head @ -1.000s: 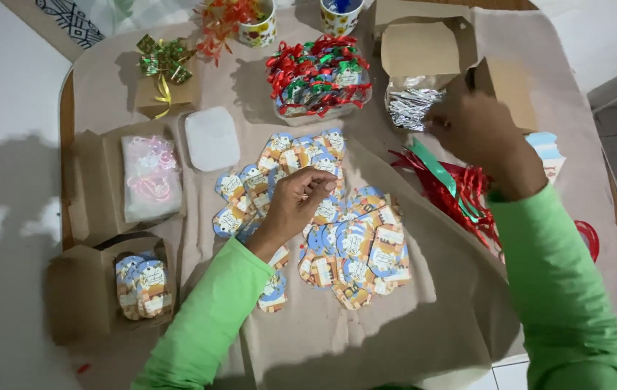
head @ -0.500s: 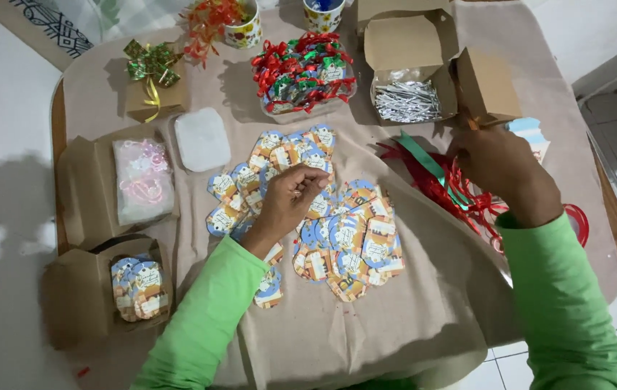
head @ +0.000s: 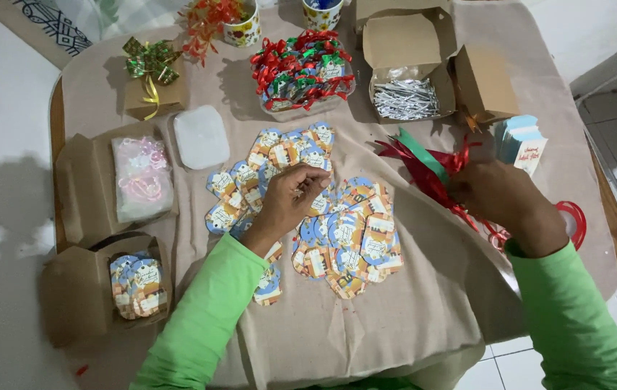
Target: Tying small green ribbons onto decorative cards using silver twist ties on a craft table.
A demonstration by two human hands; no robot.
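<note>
A spread of small printed paper tags [head: 344, 231], blue and orange, covers the middle of the cloth-covered table [head: 410, 318]. My left hand [head: 290, 198] rests on this spread with fingers curled, pinching at one tag. My right hand [head: 493, 191] sits on a bundle of red and green ribbons [head: 428, 166] at the right, fingers closed among the strands. Both arms wear bright green sleeves.
A clear tub of ribbon-tied tags [head: 303, 72] stands at the back. Beside it is an open cardboard box of silver twist ties [head: 404, 97]. At the left are a box of pink items [head: 139, 177], a box of tags [head: 135, 285], a white lid [head: 200, 136] and a bowed gift box [head: 151, 79].
My right hand has come down from the open box toward the ribbon bundle. My left hand stays on the tags, fingers curling tighter.
</note>
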